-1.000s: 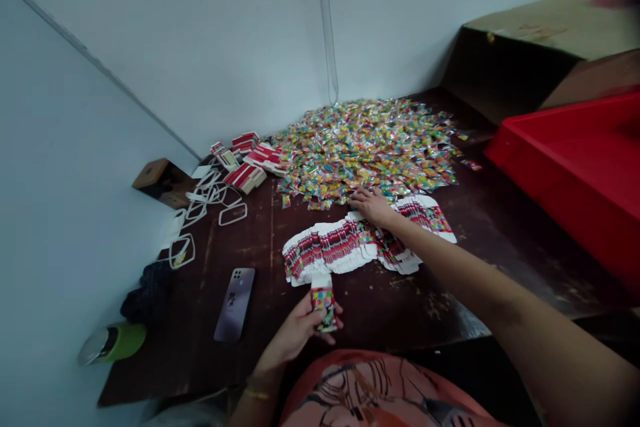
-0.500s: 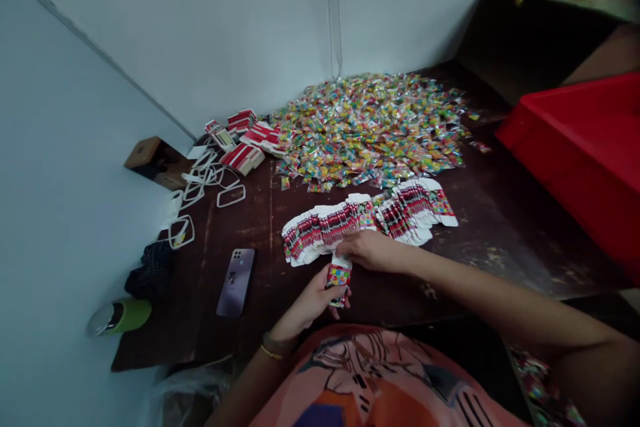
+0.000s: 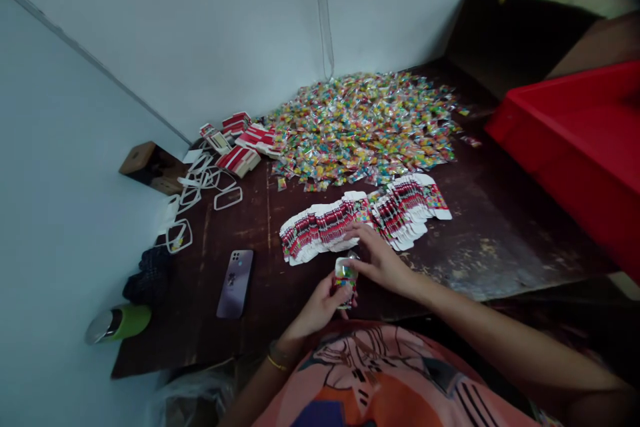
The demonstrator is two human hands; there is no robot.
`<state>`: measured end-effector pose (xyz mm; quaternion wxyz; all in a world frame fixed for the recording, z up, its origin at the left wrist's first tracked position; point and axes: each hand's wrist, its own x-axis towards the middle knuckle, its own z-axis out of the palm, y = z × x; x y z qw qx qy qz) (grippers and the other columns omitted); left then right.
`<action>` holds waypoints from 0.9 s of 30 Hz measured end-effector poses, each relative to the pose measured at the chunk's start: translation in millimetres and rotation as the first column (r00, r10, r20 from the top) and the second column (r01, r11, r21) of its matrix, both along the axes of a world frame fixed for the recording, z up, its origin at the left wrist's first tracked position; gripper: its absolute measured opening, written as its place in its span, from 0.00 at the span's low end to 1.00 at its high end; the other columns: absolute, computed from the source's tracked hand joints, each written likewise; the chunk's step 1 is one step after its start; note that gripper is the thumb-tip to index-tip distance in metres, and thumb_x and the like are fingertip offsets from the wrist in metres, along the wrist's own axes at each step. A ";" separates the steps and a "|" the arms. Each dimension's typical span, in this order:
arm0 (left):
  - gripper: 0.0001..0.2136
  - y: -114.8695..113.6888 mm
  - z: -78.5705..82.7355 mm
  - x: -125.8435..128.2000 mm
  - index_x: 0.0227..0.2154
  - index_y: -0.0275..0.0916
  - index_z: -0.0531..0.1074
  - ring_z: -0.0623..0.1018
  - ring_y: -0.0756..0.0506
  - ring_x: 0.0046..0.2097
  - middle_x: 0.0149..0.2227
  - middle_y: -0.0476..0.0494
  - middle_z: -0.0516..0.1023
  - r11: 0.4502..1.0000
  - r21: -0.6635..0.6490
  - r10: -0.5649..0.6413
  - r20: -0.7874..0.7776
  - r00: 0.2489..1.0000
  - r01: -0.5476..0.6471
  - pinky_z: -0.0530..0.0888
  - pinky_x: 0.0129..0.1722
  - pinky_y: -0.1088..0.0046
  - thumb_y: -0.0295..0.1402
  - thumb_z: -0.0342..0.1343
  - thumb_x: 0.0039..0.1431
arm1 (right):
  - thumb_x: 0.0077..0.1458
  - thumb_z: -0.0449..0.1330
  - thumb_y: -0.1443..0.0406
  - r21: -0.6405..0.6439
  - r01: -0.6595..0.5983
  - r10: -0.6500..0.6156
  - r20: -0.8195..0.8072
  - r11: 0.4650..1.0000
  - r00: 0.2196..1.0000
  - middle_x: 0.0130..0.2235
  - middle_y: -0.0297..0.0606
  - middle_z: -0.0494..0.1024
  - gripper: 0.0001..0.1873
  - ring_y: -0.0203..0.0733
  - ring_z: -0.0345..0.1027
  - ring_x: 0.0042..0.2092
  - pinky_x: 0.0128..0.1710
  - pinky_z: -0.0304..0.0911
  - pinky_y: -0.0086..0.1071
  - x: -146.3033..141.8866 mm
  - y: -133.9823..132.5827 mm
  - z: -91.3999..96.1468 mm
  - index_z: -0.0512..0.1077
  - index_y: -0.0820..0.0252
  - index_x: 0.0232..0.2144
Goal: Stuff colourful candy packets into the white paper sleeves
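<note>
My left hand (image 3: 316, 307) is closed round a small colourful printed carton (image 3: 345, 278), held upright near the table's front edge. My right hand (image 3: 381, 260) is at the carton's open top, its fingers pinched on a clear-wrapped candy packet there. Just beyond both hands lies a fanned row of flat printed cartons (image 3: 365, 220). Farther back spreads a wide heap of colourful wrapped candy packets (image 3: 360, 123).
A purple phone (image 3: 235, 283) lies face down at the left, a green bottle (image 3: 117, 323) beyond it at the table's edge. White plastic frames (image 3: 200, 190) and red-and-white carton stacks (image 3: 240, 147) sit at the back left. A red bin (image 3: 580, 147) stands at the right on the dark wooden table (image 3: 500, 240).
My right hand came back from the candy heap to the carton in my left hand. The left hand has kept hold of the carton and lifted it slightly.
</note>
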<state>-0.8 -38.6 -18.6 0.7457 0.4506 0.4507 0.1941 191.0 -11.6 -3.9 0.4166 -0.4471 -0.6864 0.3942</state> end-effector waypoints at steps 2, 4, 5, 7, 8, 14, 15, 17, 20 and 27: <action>0.31 -0.6 -3.2 1.0 0.45 0.34 0.68 0.75 0.45 0.33 0.33 0.43 0.74 0.999 0.001 0.034 -0.010 0.999 -0.034 0.71 0.24 0.73 0.59 0.51 0.53 | 0.55 0.62 0.62 -0.065 0.085 -0.089 -0.060 0.994 0.994 0.43 0.40 0.73 0.08 0.43 0.67 0.47 0.50 0.62 0.39 -4.0 -8.8 -8.1 0.71 0.57 0.37; 0.35 -1.5 -8.4 1.9 0.43 0.32 0.71 0.75 0.46 0.30 0.30 0.42 0.74 0.998 -0.016 0.055 -0.038 0.998 -0.056 0.72 0.25 0.71 0.63 0.43 0.55 | 0.58 0.59 0.61 -0.095 0.043 -0.051 -0.085 0.995 0.995 0.43 0.40 0.73 0.06 0.42 0.67 0.47 0.49 0.63 0.38 -7.1 -16.9 -15.1 0.74 0.57 0.33; 0.36 -1.9 -11.0 2.4 0.42 0.31 0.72 0.74 0.46 0.28 0.28 0.42 0.75 0.997 -0.027 0.067 -0.053 0.996 -0.069 0.71 0.25 0.71 0.63 0.40 0.55 | 0.60 0.58 0.61 -0.083 0.038 -0.045 -0.081 0.996 0.996 0.45 0.41 0.73 0.07 0.42 0.66 0.48 0.50 0.62 0.39 -7.8 -20.4 -17.4 0.75 0.56 0.35; 0.37 -2.6 -14.9 3.4 0.41 0.31 0.73 0.73 0.48 0.25 0.27 0.42 0.75 0.994 -0.048 0.096 -0.062 0.993 -0.099 0.70 0.25 0.72 0.63 0.39 0.56 | 0.61 0.56 0.62 -0.032 0.122 -0.123 -0.041 0.992 0.991 0.48 0.42 0.72 0.09 0.44 0.64 0.51 0.54 0.59 0.42 -7.1 -25.9 -18.7 0.75 0.54 0.42; 0.37 -2.7 -15.9 3.7 0.41 0.31 0.73 0.73 0.48 0.25 0.28 0.41 0.75 0.992 -0.052 0.114 -0.058 0.992 -0.117 0.70 0.24 0.72 0.63 0.38 0.57 | 0.61 0.55 0.62 0.003 0.174 -0.174 -0.002 0.985 0.985 0.49 0.43 0.71 0.10 0.45 0.63 0.53 0.55 0.58 0.44 -5.9 -28.1 -17.6 0.74 0.53 0.43; 0.34 -1.0 -11.9 5.8 0.45 0.31 0.72 0.74 0.47 0.28 0.31 0.41 0.77 0.986 -0.026 0.162 -0.071 0.984 -0.164 0.72 0.25 0.72 0.60 0.44 0.57 | 0.62 0.53 0.61 -0.034 0.013 -0.012 0.037 0.999 0.999 0.60 0.39 0.63 0.12 0.49 0.57 0.59 0.59 0.53 0.48 0.1 -35.1 -9.6 0.75 0.50 0.43; 0.33 -0.5 -10.5 6.2 0.45 0.31 0.72 0.74 0.46 0.30 0.32 0.40 0.77 0.987 -0.034 0.155 -0.045 0.987 -0.157 0.72 0.25 0.72 0.59 0.45 0.57 | 0.62 0.53 0.60 -0.132 0.022 -0.033 -0.076 0.991 0.997 0.58 0.41 0.65 0.13 0.46 0.62 0.55 0.55 0.59 0.44 0.3 -34.4 -11.8 0.74 0.51 0.45; 0.29 0.6 -8.1 6.8 0.47 0.33 0.72 0.75 0.44 0.34 0.34 0.40 0.77 0.990 -0.036 0.135 0.017 0.991 -0.134 0.72 0.25 0.73 0.56 0.48 0.57 | 0.60 0.55 0.58 -0.362 -0.028 -0.081 -0.284 0.932 0.955 0.49 0.42 0.70 0.15 0.38 0.69 0.41 0.40 0.68 0.35 0.2 -31.0 -19.0 0.70 0.54 0.48; 0.23 2.8 -6.2 6.3 0.48 0.35 0.72 0.73 0.46 0.36 0.38 0.42 0.76 0.994 0.059 0.086 0.021 0.996 -0.087 0.71 0.25 0.76 0.46 0.56 0.54 | 0.54 0.60 0.56 -0.502 -0.216 -0.005 -0.403 0.838 0.915 0.37 0.36 0.72 0.19 0.32 0.64 0.28 0.26 0.65 0.28 -0.4 -24.4 -27.4 0.69 0.58 0.46; 0.17 14.2 -4.2 10.2 0.41 0.34 0.76 0.71 0.47 0.35 0.34 0.42 0.75 0.992 0.044 0.122 -0.057 0.991 -0.120 0.70 0.25 0.77 0.41 0.56 0.53 | 0.59 0.57 0.59 -0.254 -0.305 0.255 -0.212 0.918 0.943 0.42 0.39 0.75 0.12 0.38 0.69 0.43 0.46 0.64 0.33 11.1 -14.4 1.8 0.78 0.58 0.36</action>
